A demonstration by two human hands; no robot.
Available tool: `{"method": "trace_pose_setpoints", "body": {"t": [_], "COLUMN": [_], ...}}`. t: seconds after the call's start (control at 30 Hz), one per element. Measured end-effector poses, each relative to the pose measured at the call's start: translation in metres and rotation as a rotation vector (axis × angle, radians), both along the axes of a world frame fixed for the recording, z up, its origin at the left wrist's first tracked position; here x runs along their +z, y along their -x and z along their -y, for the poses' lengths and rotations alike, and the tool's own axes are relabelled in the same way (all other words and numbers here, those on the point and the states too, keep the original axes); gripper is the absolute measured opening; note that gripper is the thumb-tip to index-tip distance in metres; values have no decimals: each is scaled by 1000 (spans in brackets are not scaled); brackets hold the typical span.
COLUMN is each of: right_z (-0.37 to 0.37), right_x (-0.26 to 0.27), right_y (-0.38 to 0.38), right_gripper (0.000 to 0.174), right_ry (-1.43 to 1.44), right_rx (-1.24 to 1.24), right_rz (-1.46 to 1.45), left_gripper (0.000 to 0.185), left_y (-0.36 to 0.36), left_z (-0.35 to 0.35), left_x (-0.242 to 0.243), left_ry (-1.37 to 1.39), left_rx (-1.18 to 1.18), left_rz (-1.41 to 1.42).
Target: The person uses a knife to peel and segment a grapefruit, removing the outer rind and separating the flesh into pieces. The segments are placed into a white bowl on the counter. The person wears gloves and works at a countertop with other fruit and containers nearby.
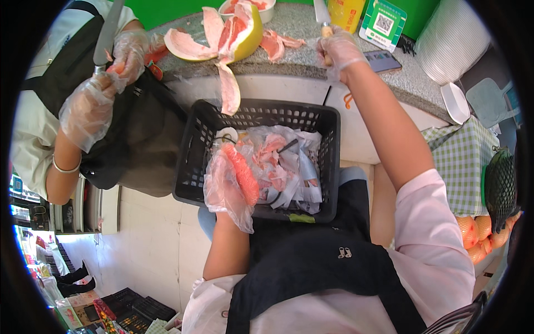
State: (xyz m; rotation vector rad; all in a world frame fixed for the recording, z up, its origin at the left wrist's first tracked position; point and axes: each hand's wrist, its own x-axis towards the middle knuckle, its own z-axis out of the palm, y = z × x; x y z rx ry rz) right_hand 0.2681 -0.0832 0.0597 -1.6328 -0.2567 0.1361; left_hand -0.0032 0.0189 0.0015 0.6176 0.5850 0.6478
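Note:
My left hand (219, 181), in a clear plastic glove, holds a peeled pink pomelo segment (243, 175) over a black plastic basket (335, 163). Pith scraps (271, 148), plastic and crumpled paper lie inside the basket. My right hand (344, 49), gloved too, grips the wooden handle of a knife (322, 11) above the granite counter, its blade pointing away from me. Left of that hand sits a partly opened pomelo (252, 37) with its thick rind spread. One rind strip (230, 92) hangs over the counter's edge. Loose membrane pieces (273, 44) rest beside the fruit.
At my left, a co-worker's gloved hands (89, 108) hold a knife (109, 33) and some pomelo flesh. A white bowl (267, 12) stands behind the fruit. A phone (383, 61), a printed code stand (381, 25) and stacked white containers (452, 41) occupy the counter's right.

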Motion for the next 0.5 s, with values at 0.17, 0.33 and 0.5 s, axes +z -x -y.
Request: {"method": "trace_pose_setpoints", "body": {"t": [0.17, 0.33, 0.5], "right_z": [-20, 4, 34], "right_x": [-7, 7, 4], "right_y": [-51, 4, 88], "right_gripper": [19, 18, 34], "right_ry": [125, 636, 210], "right_rx": [-45, 14, 506], "right_rz": [-105, 929, 1382], "left_gripper": [30, 32, 31], "left_y": [-4, -3, 0], "left_z": [-1, -12, -18], "left_x": [15, 4, -6], "left_ry": [156, 80, 93], "left_rx": [51, -30, -551], "left_rz": [-28, -96, 111]}}
